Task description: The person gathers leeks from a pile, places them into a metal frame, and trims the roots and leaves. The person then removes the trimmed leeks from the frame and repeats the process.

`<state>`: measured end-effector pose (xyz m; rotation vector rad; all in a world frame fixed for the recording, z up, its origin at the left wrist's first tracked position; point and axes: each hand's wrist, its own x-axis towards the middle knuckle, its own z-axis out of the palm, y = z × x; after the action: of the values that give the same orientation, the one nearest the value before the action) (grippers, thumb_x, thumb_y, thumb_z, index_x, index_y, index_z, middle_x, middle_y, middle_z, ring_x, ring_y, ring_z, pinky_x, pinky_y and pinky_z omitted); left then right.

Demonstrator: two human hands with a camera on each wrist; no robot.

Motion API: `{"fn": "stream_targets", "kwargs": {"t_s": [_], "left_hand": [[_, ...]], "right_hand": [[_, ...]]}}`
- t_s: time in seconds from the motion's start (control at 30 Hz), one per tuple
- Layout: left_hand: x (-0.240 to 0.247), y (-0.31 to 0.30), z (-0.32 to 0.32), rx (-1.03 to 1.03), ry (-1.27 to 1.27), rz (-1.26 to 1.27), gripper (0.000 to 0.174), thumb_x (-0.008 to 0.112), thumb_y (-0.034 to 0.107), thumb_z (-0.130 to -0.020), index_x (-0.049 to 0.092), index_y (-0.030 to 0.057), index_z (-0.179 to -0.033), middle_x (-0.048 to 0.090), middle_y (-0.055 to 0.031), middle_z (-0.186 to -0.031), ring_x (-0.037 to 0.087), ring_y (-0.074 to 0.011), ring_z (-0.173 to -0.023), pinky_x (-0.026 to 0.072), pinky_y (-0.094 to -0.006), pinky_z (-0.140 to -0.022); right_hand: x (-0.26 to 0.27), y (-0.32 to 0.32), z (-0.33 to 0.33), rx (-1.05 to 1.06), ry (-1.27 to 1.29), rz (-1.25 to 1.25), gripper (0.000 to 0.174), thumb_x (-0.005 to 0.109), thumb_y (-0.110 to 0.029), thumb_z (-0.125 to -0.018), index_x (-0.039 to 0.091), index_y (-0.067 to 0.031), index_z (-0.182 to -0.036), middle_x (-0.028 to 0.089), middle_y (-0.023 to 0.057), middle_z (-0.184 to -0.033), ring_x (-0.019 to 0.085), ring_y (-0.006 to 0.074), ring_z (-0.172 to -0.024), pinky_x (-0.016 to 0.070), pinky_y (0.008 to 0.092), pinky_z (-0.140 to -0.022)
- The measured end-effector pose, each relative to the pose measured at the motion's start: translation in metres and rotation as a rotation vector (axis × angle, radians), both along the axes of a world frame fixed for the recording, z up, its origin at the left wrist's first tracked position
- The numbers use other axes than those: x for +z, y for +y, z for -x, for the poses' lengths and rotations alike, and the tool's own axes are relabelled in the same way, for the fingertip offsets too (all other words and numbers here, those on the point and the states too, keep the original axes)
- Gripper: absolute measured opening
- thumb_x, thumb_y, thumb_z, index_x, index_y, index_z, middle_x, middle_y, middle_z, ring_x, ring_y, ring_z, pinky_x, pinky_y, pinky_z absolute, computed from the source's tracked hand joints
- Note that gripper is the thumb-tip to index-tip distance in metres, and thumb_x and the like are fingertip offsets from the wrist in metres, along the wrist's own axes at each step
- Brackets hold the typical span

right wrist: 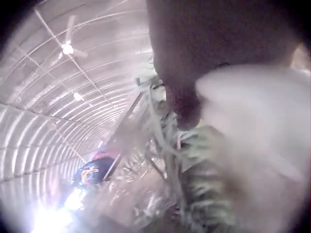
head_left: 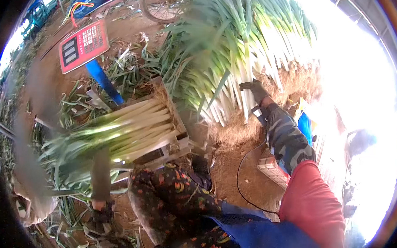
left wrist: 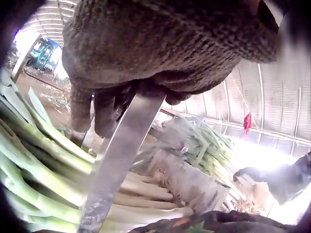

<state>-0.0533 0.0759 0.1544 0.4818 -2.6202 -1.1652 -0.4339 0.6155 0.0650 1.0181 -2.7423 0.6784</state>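
Observation:
My gloved right hand (head_left: 255, 89) grips white leek stalks (head_left: 245, 99) at the root end of a large pile. Large and blurred, a pale stalk (right wrist: 257, 116) crosses just beneath that glove in the right wrist view. My gloved left hand (head_left: 101, 175) is low at the left, beside the leeks (head_left: 141, 117) laid in a wooden crate (head_left: 177, 123). Its fingers (left wrist: 104, 114) curl about a flat shiny metal strip (left wrist: 121, 155), which slants down across the stalks in the left wrist view. Its upper end is hidden under the glove.
A red scale display (head_left: 84, 46) stands on a blue post (head_left: 103, 82) behind the crate. Leek trimmings (head_left: 130, 70) litter the dirt floor. A bicycle wheel (head_left: 161, 9) is at the back; a pink-and-white crate (head_left: 272, 169) and a black cable (head_left: 239, 179) lie near my right arm.

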Motion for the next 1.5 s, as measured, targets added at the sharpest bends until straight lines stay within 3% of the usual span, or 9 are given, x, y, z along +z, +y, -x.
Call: {"fn": "stream_targets", "kwargs": {"t_s": [0.03,0.1,0.23,0.5,0.53,0.63,1.13,1.23,1.5], "left_hand": [[0.003,-0.001,0.000,-0.016,0.031,0.069,0.036,0.049,0.019,-0.097,0.052,0.0008,-0.127,0.056,-0.0169,-0.121,0.054,-0.0261,-0.106,0.0432,-0.0384,-0.094],[0.010,-0.004,0.005,-0.070,0.107,0.303,0.039,0.050,0.021,-0.096,0.050,0.0015,-0.130,0.055,-0.0178,-0.124,0.054,-0.0275,-0.110,0.0423,-0.0398,-0.097],[0.013,0.017,0.019,-0.150,0.215,0.635,0.046,0.053,0.025,-0.096,0.046,0.0029,-0.136,0.053,-0.0198,-0.130,0.053,-0.0303,-0.117,0.0406,-0.0426,-0.102],[0.011,0.211,0.032,-0.669,-0.202,-0.816,0.029,0.054,0.016,-0.094,0.057,0.0015,-0.119,0.058,-0.0105,-0.121,0.057,-0.0213,-0.104,0.0461,-0.0353,-0.089],[0.011,0.227,0.030,-0.731,-0.205,-0.913,0.030,0.056,0.017,-0.093,0.057,0.0011,-0.118,0.058,-0.0103,-0.119,0.057,-0.0207,-0.102,0.0466,-0.0349,-0.087],[0.009,0.247,0.022,-0.711,-0.167,-0.953,0.034,0.062,0.019,-0.089,0.057,-0.0004,-0.116,0.059,-0.0096,-0.112,0.057,-0.0188,-0.095,0.0482,-0.0338,-0.079],[0.025,0.226,-0.043,-0.429,-0.430,-1.801,0.032,0.072,0.014,-0.084,0.058,-0.0015,-0.108,0.063,-0.0050,-0.083,0.060,-0.0136,-0.065,0.0489,-0.0246,-0.054],[0.025,0.208,-0.046,-0.634,-0.181,-1.480,0.039,0.073,0.012,-0.082,0.055,-0.0021,-0.114,0.064,-0.0088,-0.090,0.062,-0.0159,-0.066,0.0506,-0.0260,-0.056],[0.065,0.111,-0.097,-0.154,0.120,-0.812,0.050,0.068,0.005,-0.084,0.044,-0.0015,-0.127,0.062,-0.0101,-0.094,0.061,-0.0149,-0.084,0.0509,-0.0279,-0.072]], "right_hand": [[0.007,-0.016,-0.026,0.073,0.123,0.038,0.019,0.055,-0.010,-0.085,0.070,-0.0125,-0.095,0.070,0.0056,-0.103,0.064,0.0181,-0.095,0.0445,0.0284,-0.088],[0.051,-0.059,-0.086,-0.440,-0.851,0.694,0.020,0.061,-0.024,-0.085,0.068,-0.0066,-0.092,0.067,0.0038,-0.090,0.062,0.0152,-0.082,0.0462,0.0266,-0.076],[0.066,-0.092,-0.148,-0.296,-0.947,1.175,0.039,0.068,-0.037,-0.081,0.063,-0.0009,-0.096,0.063,0.0076,-0.087,0.061,0.0173,-0.073,0.0522,0.0295,-0.066],[0.083,-0.149,-0.268,-0.205,-1.063,1.370,0.031,0.062,-0.030,-0.088,0.058,-0.0011,-0.097,0.061,0.0083,-0.080,0.059,0.0186,-0.066,0.0534,0.0305,-0.061],[0.064,-0.167,-0.280,-0.005,-0.608,1.468,0.031,0.064,-0.028,-0.088,0.058,0.0001,-0.099,0.063,0.0081,-0.080,0.061,0.0180,-0.065,0.0540,0.0293,-0.060],[0.067,-0.147,-0.301,-0.233,-1.226,1.249,0.035,0.067,-0.026,-0.087,0.060,0.0042,-0.103,0.067,0.0085,-0.083,0.065,0.0173,-0.069,0.0565,0.0268,-0.061],[0.070,-0.180,-0.259,0.165,-1.412,1.754,0.043,0.063,-0.035,-0.090,0.050,-0.0011,-0.114,0.057,0.0053,-0.087,0.056,0.0153,-0.069,0.0535,0.0278,-0.061],[0.127,-0.209,-0.279,0.564,-1.587,1.889,0.034,0.057,-0.021,-0.094,0.043,-0.0024,-0.120,0.048,-0.0006,-0.079,0.046,0.0067,-0.065,0.0430,0.0168,-0.057],[0.191,-0.295,-0.287,0.418,-1.027,1.298,0.021,0.061,-0.011,-0.086,0.050,-0.0005,-0.101,0.051,0.0030,-0.080,0.045,0.0086,-0.065,0.0364,0.0196,-0.057]]}}
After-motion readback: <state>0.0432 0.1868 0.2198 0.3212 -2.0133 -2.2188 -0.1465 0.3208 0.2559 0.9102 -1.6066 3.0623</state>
